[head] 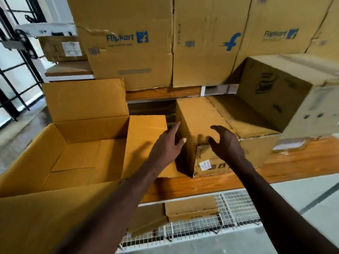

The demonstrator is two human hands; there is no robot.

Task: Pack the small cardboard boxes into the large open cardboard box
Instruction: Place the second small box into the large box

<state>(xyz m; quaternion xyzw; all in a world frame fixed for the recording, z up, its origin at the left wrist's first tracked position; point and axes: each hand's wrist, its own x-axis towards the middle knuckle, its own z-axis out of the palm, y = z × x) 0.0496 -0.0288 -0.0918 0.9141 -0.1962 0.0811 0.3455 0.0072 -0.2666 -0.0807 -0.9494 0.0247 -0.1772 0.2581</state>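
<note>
Both hands reach fwd over a wooden shelf [211, 184]. Left hand [167, 143] sits at approx. centre of view, fingers straight and spread, index pointing toward 1 o'clock along the left face of a small cardboard box [200, 114]; can't tell if skin actually touches the cardboard, nothing gripped. Right hand [226, 142] is just to its 3 o'clock, over the box's near top edge, fingers loosely curved and apart, thumb out to the left, holding nothing. The small box stands on the shelf w/ a white label [205, 165] low on its near face, close to the front corner. Behind it and touching on the right lies a flatter carton [244, 116], and at 2 o'clock a bigger box w/ dark print [275, 92] rests partly on that carton. The large open cardboard box [60, 158] is at 9 o'clock from the hands, flaps up and out, inside bare except for its own bottom flaps; its right flap [146, 136] lies just beside the small box. At 12 o'clock, a wall of Flipkart cartons [128, 43] stacked on an upper shelf level. At 6 o'clock, below the shelf edge, a white wire mesh rack [234, 209] w/ another small carton [190, 208] on it.
</note>
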